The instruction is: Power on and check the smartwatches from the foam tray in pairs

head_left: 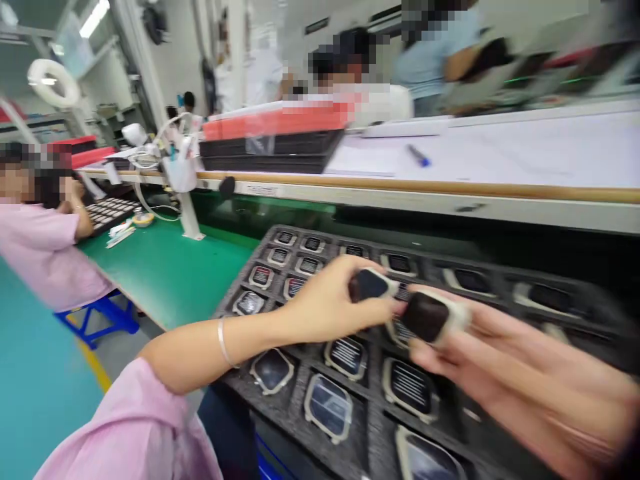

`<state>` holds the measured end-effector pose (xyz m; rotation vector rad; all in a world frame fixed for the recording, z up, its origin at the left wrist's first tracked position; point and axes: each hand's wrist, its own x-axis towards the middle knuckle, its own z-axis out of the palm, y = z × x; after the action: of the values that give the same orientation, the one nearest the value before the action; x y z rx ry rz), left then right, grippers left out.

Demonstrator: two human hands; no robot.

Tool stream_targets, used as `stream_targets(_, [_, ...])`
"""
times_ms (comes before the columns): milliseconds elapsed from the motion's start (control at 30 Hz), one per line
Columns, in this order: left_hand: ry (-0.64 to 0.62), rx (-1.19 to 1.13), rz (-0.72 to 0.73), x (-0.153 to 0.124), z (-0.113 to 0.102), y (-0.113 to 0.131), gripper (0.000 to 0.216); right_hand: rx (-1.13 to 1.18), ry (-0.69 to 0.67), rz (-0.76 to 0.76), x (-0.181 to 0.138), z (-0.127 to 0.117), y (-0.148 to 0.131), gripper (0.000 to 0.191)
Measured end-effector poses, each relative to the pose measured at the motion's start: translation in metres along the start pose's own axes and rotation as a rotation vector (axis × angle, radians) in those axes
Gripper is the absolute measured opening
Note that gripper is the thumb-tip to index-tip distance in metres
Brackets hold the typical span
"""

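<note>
My left hand (327, 300), with a bangle on the wrist, is closed around a watch case (373, 285) with a dark face and a pale frame. To its right my right hand (485, 343) grips another watch case (426, 317), its dark face turned towards me. The two cases are close together above a dark foam tray (295, 403). Several watch cases sit in the tray's square pockets, among them one with white stripes (410, 387) and one with a shiny face (329, 407). My right hand and forearm are blurred and cover part of the tray.
Behind the tray runs a raised shelf (500, 197) with a blue-capped pen (419, 156), papers and stacked black trays (295, 150). A white lamp post (189, 217) stands on the green bench (210, 257). At left a co-worker in pink (50, 247) sits by another tray.
</note>
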<state>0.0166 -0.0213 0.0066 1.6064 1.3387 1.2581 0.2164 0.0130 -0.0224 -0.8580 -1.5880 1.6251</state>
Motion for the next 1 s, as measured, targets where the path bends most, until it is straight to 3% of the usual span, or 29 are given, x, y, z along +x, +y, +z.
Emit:
stream_targets(100, [0.011,0.054,0.037,0.001,-0.001,0.001,0.033,0.186,-0.002,0.056,-0.006,0.013,-0.016,0.055])
stream_targets(367, [-0.012,0.086,0.026,0.0,0.002,0.003,0.032,0.33,-0.122,0.0,-0.005,0.015,-0.019,0.051])
stream_targets(700, [0.002,0.06,0.051,0.001,0.002,0.001,0.03,0.344,-0.14,-0.02,-0.003,0.016,-0.019,0.045])
stream_targets(1000, [-0.009,0.039,0.033,0.0,0.001,-0.002,0.03,0.343,-0.126,-0.034,-0.003,0.015,-0.018,0.05])
